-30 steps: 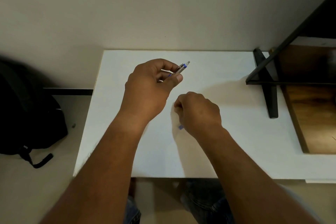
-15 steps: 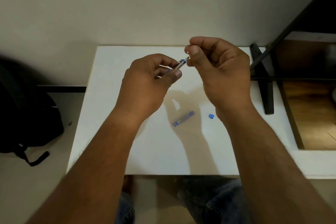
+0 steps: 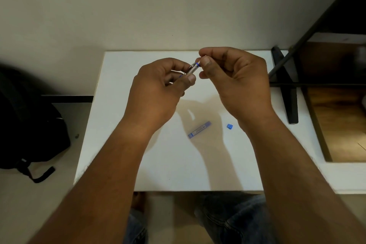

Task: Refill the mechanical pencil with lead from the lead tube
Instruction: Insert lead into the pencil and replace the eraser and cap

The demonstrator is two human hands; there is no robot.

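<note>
My left hand [image 3: 158, 89] holds a silver mechanical pencil [image 3: 192, 68] with blue trim, its upper end tilted up to the right above the white table [image 3: 122, 125]. My right hand [image 3: 235, 79] pinches thumb and forefinger right at that upper end; what lies between the fingertips is too small to tell. The blue lead tube [image 3: 199, 129] lies flat on the table below the hands. Its small blue cap [image 3: 229, 126] sits apart, to the right of the tube.
A black backpack [image 3: 27, 125] lies on the floor at the left. A dark metal frame [image 3: 291, 93] and a wooden shelf [image 3: 340, 117] stand at the table's right side. A plain wall runs behind the table. My knees in jeans show below the front edge.
My right hand left the tube on the table, rose, and closed its fingertips on the pencil's upper end. My left hand kept hold of the pencil.
</note>
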